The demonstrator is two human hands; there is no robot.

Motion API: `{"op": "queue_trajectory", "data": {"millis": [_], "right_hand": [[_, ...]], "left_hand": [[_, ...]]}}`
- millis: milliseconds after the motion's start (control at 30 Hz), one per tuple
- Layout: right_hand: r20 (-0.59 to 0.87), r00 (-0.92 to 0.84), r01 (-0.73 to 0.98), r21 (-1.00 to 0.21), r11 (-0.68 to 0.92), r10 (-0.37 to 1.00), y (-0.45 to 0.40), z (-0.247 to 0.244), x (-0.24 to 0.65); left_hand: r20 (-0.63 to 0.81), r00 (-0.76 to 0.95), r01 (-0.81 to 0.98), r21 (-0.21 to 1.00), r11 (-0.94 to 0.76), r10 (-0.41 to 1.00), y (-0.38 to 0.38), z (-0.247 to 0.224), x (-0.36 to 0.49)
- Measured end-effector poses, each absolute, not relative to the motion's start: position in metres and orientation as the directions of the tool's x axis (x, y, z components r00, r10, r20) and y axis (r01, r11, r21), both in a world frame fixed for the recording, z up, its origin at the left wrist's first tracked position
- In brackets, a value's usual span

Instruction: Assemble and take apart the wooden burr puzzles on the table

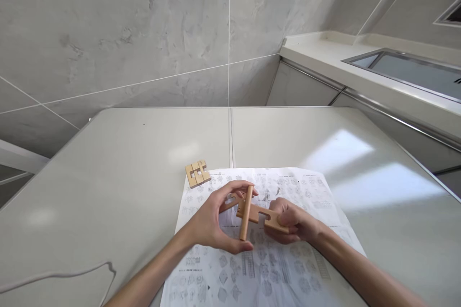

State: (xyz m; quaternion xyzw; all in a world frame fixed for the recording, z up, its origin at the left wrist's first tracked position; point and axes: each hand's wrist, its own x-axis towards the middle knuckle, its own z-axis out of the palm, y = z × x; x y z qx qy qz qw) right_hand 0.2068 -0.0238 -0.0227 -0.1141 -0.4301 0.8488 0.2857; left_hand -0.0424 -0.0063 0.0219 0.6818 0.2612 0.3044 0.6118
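Note:
My left hand [219, 223] curves around a thin wooden puzzle piece [246, 213], gripping its two ends between thumb and fingers. Behind it, partly hidden by that piece and my fingers, is another notched wooden piece. My right hand [288, 220] pinches the end of a notched flat wooden puzzle piece [255, 213], whose other end meets the piece in my left hand. Both hands are above a printed instruction sheet [268, 264] covered with small diagrams. Near the sheet's upper left corner lie several lighter wooden pieces [198, 173], side by side.
The sheet lies on a pale glossy table [118, 177] with a seam down its middle. A cable [57, 274] runs across the table's lower left. Grey tiled wall [144, 24] stands behind, and a white counter [378, 72] with an inset glass panel is at right.

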Motion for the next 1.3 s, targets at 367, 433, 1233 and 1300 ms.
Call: {"op": "queue_trajectory", "data": {"millis": [367,433,1233,1300], "right_hand": [[0.051,-0.783,-0.441,-0.748,-0.496,0.62,-0.024,-0.022,0.204],[0.041,-0.771,-0.448,-0.744,-0.495,0.636,-0.024,-0.022,0.205],[0.149,-0.766,-0.557,-0.639,-0.531,0.625,-0.019,-0.029,0.205],[0.157,-0.739,-0.586,-0.629,-0.511,0.655,-0.018,-0.027,0.207]], "left_hand": [[0.108,0.639,0.018,0.988,-0.155,0.762,0.003,0.023,-0.05],[0.092,0.62,0.031,0.989,-0.142,0.779,0.003,0.022,-0.05],[0.186,0.599,0.005,0.972,-0.237,0.779,0.017,0.019,-0.056],[0.207,0.449,0.0,0.973,-0.232,0.869,0.017,0.017,-0.059]]}}
